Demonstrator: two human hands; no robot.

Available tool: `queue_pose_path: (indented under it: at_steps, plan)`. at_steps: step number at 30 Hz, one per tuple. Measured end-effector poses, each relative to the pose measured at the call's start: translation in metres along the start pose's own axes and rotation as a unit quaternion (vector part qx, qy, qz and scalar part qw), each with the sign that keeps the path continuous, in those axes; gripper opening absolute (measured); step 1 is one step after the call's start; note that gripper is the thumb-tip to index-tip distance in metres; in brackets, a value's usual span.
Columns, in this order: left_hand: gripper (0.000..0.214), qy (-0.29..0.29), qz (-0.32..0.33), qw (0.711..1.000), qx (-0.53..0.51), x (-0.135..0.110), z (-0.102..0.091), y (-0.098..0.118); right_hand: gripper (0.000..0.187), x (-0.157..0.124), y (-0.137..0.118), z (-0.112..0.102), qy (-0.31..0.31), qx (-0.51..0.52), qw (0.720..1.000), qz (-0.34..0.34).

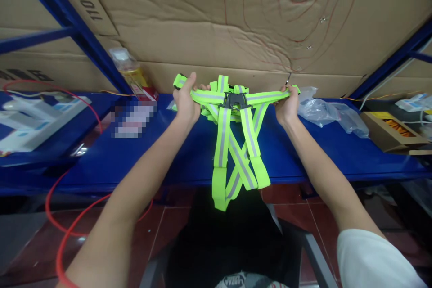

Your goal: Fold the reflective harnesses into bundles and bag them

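A neon-yellow reflective harness [221, 137] with grey stripes is stretched between my two hands. My left hand [187, 102] is closed around its waist strap on the left, thumb up, and a short strap end sticks out beyond the fist. On the other side my right hand [286, 104] grips the same strap near its right end. A black buckle [235, 100] sits fastened in the middle of the strap. Below it the shoulder straps hang down and cross, their lower loops over the table's front edge. Behind the harness lies more bunched neon strap, partly hidden.
The blue table [135, 162] backs onto a cardboard wall [182, 22]. A bottle [130, 69] stands back left. Clear plastic bags [320, 108] and an open cardboard box [391, 130] are at right. A red hose [50, 207] loops at left. A white device [37, 130] lies far left.
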State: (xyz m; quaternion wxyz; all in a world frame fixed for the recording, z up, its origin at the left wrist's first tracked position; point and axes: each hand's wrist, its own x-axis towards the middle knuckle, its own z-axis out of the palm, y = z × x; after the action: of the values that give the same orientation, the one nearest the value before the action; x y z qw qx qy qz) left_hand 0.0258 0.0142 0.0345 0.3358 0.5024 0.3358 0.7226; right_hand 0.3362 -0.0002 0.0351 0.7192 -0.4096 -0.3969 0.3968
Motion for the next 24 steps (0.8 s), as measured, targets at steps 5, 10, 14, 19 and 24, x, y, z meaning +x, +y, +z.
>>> queue_pose_path:
  at_steps: [5,10,14,19,24]
  plan:
    - [0.061,0.059,-0.07,0.986,-0.137,-0.024,0.022,0.02,0.072,-0.02,-0.008,0.011,-0.071,0.074,0.995,-0.007]
    - [0.055,0.023,-0.096,0.979,-0.178,-0.038,0.032,0.03,0.063,-0.041,-0.022,0.015,-0.128,0.08,0.989,-0.001]
    - [0.054,-0.033,-0.085,0.986,-0.139,-0.045,0.031,0.025,0.061,-0.049,-0.024,0.016,-0.165,0.042,0.985,-0.026]
    - [0.021,-0.108,-0.077,0.983,-0.124,-0.047,0.029,0.016,0.071,-0.046,-0.019,0.014,-0.19,-0.021,0.981,-0.008]
    - [0.05,-0.195,-0.066,0.977,-0.05,-0.043,0.021,0.009,0.049,-0.035,-0.006,0.015,-0.186,-0.034,0.982,-0.001]
